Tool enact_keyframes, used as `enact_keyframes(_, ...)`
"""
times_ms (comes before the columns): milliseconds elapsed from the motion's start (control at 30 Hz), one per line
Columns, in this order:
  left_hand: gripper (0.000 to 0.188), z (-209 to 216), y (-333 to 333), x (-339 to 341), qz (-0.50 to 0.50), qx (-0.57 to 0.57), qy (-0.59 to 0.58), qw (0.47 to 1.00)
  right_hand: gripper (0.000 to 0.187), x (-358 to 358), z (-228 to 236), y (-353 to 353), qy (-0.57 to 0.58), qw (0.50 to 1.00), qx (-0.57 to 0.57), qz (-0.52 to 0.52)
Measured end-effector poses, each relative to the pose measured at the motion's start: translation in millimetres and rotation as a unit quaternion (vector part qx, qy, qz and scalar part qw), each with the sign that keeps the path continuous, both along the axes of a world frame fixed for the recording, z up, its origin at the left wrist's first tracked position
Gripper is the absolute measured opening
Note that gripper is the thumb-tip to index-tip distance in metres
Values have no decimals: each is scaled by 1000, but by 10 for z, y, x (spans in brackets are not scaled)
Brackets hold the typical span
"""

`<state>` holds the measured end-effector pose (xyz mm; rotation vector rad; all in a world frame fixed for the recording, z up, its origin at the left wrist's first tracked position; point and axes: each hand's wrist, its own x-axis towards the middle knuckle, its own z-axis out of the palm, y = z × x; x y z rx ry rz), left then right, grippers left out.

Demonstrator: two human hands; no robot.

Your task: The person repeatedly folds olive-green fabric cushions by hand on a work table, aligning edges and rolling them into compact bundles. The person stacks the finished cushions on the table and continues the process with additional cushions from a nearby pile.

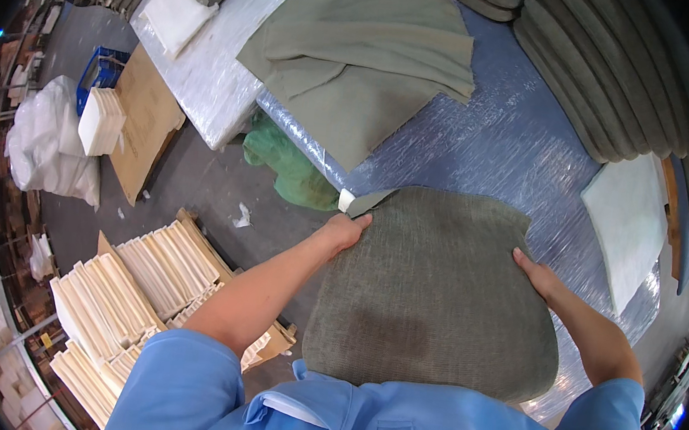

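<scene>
A grey-green fabric-covered cushion (442,282), wide and rounded at its near end, lies in front of my body with a darker patch near its middle. My left hand (349,230) is closed on its far left edge, thumb on top. Beside that hand a fold of fabric stands up, and a white corner (346,200) shows. On the opposite side my right hand (534,272) grips the edge, its thumb on the upper face and its other fingers hidden beneath. Just beyond, a loose grey-green fabric piece (368,60) is spread in creases on the plastic-wrapped table (485,137).
Stacked grey-green cushions (599,74) rise at the far right, near a white foam sheet (629,226). White foam pieces (112,300) fill a carton at the lower left. Cardboard (142,121), a white plastic bag (53,141) and a green bag (287,164) are on the left floor.
</scene>
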<state>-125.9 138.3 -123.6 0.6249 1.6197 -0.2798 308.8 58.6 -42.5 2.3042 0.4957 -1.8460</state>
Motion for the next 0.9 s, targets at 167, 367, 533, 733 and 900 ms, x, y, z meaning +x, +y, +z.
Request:
enact_keyframes(167, 77, -173, 26, -24, 14, 14, -11, 1000, 103, 18, -238, 43, 4, 1000, 13, 6)
enact_keyframes(367, 72, -47, -62, -209, 100, 91, -76, 988, 85, -44, -199, 227, 24, 998, 63, 3)
enact_keyframes(533, 54, 1170, -798, -307, 245, 234, -285, 896, 83, 327, 142, -724, 221, 936, 182, -207)
enact_keyframes(733, 53, 1612, -1642, -278, 286, 439, -361, 771, 91, 271, 823, -1343, 288, 814, 369, -343)
enact_keyframes(900, 54, 1547, -1155, -189, 329, 416, -445, 722, 90, 281, 871, -1037, 331, 732, 453, -388)
